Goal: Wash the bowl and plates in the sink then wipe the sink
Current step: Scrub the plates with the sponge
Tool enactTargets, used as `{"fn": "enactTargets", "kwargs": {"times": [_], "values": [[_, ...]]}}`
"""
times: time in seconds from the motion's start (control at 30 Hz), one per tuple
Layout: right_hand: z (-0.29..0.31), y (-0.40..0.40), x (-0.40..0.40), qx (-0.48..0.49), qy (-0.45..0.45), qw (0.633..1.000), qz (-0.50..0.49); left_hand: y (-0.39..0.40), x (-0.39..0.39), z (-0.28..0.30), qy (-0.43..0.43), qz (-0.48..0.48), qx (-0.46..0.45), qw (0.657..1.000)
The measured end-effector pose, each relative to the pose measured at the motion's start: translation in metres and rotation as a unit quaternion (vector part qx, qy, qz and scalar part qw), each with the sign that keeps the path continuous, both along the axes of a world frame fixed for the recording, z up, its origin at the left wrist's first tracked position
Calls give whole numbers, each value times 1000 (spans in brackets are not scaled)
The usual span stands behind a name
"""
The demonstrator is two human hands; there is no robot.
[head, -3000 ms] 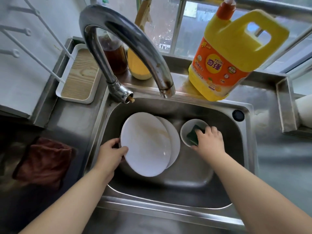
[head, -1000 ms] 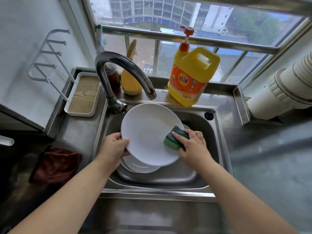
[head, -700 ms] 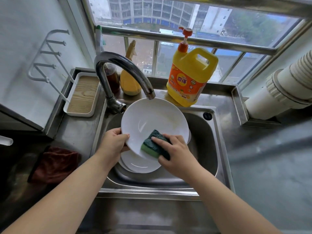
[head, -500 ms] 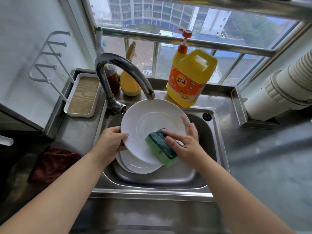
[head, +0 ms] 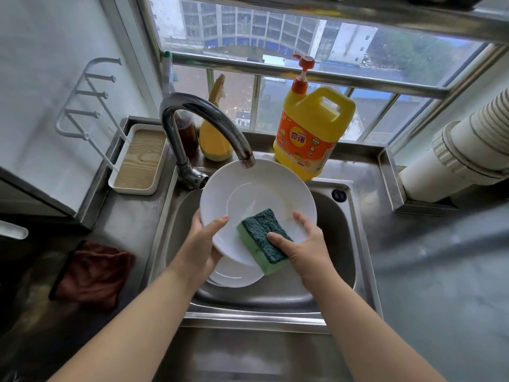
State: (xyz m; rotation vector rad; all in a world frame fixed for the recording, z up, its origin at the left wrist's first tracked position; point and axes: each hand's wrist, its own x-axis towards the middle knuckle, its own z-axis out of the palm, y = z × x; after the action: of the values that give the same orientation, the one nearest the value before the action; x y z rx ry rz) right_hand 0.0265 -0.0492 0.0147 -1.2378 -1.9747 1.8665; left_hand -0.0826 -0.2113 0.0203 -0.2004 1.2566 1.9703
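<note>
I hold a white plate [head: 256, 194] tilted over the steel sink [head: 355, 244], just under the faucet spout. My left hand [head: 203, 244] grips its lower left rim, thumb on the face. My right hand [head: 303, 246] presses a green sponge [head: 261, 238], dark scrubbing side up, against the plate's lower right part. A second white plate [head: 237, 274] lies in the basin beneath. The bowl is hidden behind the held plate.
The curved faucet [head: 209, 125] arches over the plate; no water runs. A yellow detergent jug [head: 311, 133], a yellow spray bottle [head: 214, 139] and a dark bottle stand on the back ledge. A white tray [head: 137, 161] and a red-brown cloth [head: 93, 271] lie at left.
I lifted the top plate off the other, took the sponge out of the bowl and rub it across the plate's face. The sponge has slid down-left, then turned.
</note>
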Motion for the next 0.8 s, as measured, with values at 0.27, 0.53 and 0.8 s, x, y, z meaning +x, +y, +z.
{"fn": "enactTargets", "kwargs": {"times": [0.27, 0.53, 0.8], "values": [[8, -8, 0, 39, -35, 999, 9, 18, 47, -2, -59, -20, 38, 997], [15, -28, -2, 260, -66, 940, 211, 12, 44, 1, -16, -60, -55, 997], [-6, 26, 8, 351, -155, 861, 335, -11, 31, 0, -28, -38, -95, 994]]}}
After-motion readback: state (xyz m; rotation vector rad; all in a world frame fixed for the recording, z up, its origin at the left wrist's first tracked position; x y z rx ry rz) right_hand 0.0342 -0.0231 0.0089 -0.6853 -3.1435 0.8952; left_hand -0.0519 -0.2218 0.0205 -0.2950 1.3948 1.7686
